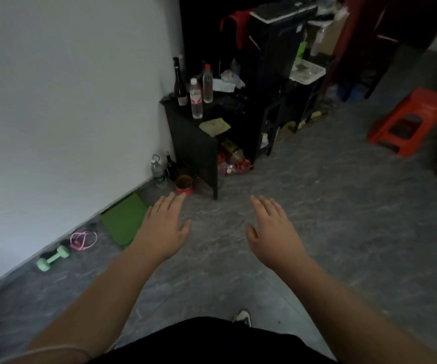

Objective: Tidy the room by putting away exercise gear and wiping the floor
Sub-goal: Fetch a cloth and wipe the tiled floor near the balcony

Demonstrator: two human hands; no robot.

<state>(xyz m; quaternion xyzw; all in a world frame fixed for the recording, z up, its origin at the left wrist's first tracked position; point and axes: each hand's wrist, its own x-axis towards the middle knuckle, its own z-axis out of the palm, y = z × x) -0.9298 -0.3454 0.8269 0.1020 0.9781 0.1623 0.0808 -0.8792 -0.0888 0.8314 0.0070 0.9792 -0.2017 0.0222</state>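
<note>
Both my hands are stretched out over the grey floor with straight fingers, holding nothing: my left hand (163, 227) and my right hand (272, 232). Along the white wall at the left lie a folded green mat (124, 219), a pink skipping rope (82, 240) and a mint-green dumbbell (53, 258). The edge of the mat is partly hidden behind my left hand. A yellowish cloth (214, 126) lies on the black cabinet (193, 143) ahead.
Several bottles stand on the cabinet, and more bottles and a red tin (184, 185) sit on the floor beside it. Black shelves with clutter run to the right. A red plastic stool (409, 119) stands at the far right.
</note>
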